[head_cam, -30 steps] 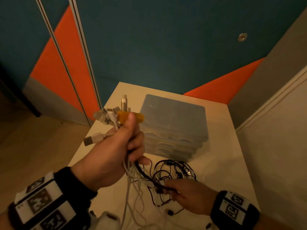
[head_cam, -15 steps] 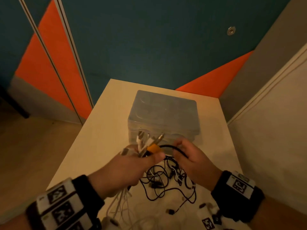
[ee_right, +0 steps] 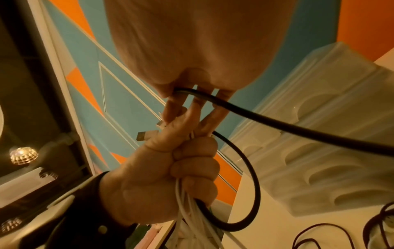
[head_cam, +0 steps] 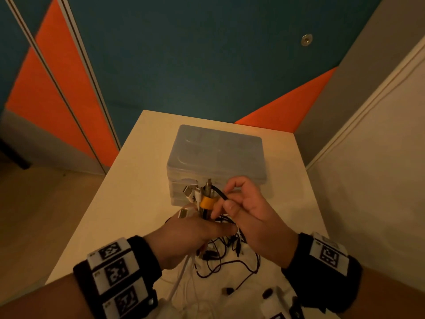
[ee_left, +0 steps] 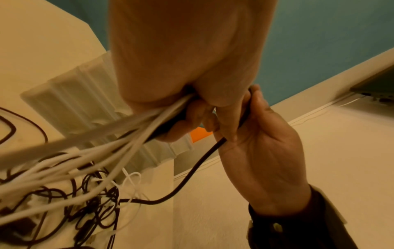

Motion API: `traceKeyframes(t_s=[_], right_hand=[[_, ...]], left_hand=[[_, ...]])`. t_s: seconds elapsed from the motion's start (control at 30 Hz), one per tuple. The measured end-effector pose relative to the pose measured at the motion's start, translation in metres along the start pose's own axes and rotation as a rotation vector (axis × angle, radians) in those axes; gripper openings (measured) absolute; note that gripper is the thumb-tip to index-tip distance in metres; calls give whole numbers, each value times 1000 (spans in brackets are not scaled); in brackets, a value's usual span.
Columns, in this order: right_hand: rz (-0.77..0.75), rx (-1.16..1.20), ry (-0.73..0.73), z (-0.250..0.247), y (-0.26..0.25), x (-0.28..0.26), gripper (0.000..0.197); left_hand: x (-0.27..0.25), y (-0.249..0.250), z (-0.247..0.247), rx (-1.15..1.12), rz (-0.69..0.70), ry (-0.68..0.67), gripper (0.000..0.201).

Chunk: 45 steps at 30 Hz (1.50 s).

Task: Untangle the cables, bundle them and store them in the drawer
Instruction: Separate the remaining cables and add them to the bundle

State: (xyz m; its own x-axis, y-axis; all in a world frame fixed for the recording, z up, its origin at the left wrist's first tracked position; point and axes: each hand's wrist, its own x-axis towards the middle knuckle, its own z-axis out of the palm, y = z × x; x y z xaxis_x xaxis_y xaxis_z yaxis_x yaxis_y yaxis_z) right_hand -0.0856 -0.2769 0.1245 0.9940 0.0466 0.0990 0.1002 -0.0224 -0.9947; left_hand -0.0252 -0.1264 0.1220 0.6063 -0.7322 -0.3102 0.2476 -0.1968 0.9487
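My left hand [head_cam: 202, 226] grips a bundle of cable ends [head_cam: 197, 194] upright; white USB plugs and a yellow plug [head_cam: 207, 202] stick out above the fist. My right hand [head_cam: 226, 201] pinches a black cable [head_cam: 220, 194] just right of that bundle, touching it. In the right wrist view the black cable [ee_right: 277, 123] loops from my fingers down to the left fist [ee_right: 170, 176]. White cables [ee_left: 127, 139] hang from the left hand to a tangle of thin black and white cables [head_cam: 225, 256] on the table. The translucent drawer unit [head_cam: 216, 153] stands behind, its drawers closed.
The pale table [head_cam: 138, 180] is narrow, with its left edge open to the floor and a white wall [head_cam: 368, 203] close on the right. A teal and orange wall [head_cam: 207, 65] rises behind the drawer unit. Loose plugs [head_cam: 228, 291] lie near the front edge.
My left hand came down with the bundle toward the drawer unit. My right hand lifted from the tangle on the table and brought the black cable up beside the bundle.
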Motion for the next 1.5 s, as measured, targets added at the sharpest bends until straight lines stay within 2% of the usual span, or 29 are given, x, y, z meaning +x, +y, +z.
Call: traceKeyframes(t_s=[0.1, 0.2, 0.3, 0.37, 0.43, 0.53, 0.57, 0.6, 0.67, 0.7, 0.77, 0.93, 1.03, 1.1, 1.17, 1.23, 1.37, 1.43, 1.5], right_hand=[[-16, -12, 11, -2, 1, 0, 13], [-20, 19, -6, -1, 1, 1, 13], [-51, 40, 6, -2, 2, 3, 19], [-81, 13, 64, -6, 6, 3, 30], [-36, -16, 117, -14, 15, 0, 44], [116, -152, 1, -19, 33, -6, 65], [171, -233, -68, -18, 40, -8, 63], [215, -347, -128, -17, 48, -10, 53], [255, -547, -232, -17, 59, -11, 21], [277, -587, -277, -17, 64, -12, 12], [313, -646, -299, -21, 74, -15, 14], [448, -735, -224, -44, 108, -17, 16], [439, -859, -224, -57, 125, -18, 15], [437, -908, -208, -65, 134, -20, 21], [442, -929, -150, -70, 138, -21, 23], [408, -927, -85, -71, 136, -21, 24], [219, -798, -30, -64, 132, -19, 18], [112, -747, 1, -56, 119, -17, 21], [-15, -751, 25, -47, 101, -13, 26]], left_hand=[[4, -1, 3, -1, -76, 31, 26], [6, -2, 6, -9, -68, 59, 33], [7, 2, 9, -28, 1, 84, 20], [6, 10, 8, -18, 104, 80, 19], [6, 16, 6, 14, 155, 101, 27], [5, 20, 2, 26, 156, 160, 45], [4, 22, 1, 26, 157, 153, 45], [4, 24, -1, 16, 162, 139, 42], [0, 29, -6, 14, 169, 105, 42], [-2, 32, -8, 27, 178, 91, 46], [-6, 39, -13, -11, 215, 68, 45], [-23, 63, -24, -304, 220, -40, 35], [-34, 79, -34, -416, 255, -165, 31], [-38, 85, -39, -418, 288, -219, 31], [-39, 85, -43, -383, 279, -198, 33], [-36, 76, -42, -272, 235, -123, 36], [-20, 48, -27, 350, 75, 80, 34], [-10, 31, -19, 493, 59, 71, 30], [-1, 13, -13, 531, 94, 6, 27]])
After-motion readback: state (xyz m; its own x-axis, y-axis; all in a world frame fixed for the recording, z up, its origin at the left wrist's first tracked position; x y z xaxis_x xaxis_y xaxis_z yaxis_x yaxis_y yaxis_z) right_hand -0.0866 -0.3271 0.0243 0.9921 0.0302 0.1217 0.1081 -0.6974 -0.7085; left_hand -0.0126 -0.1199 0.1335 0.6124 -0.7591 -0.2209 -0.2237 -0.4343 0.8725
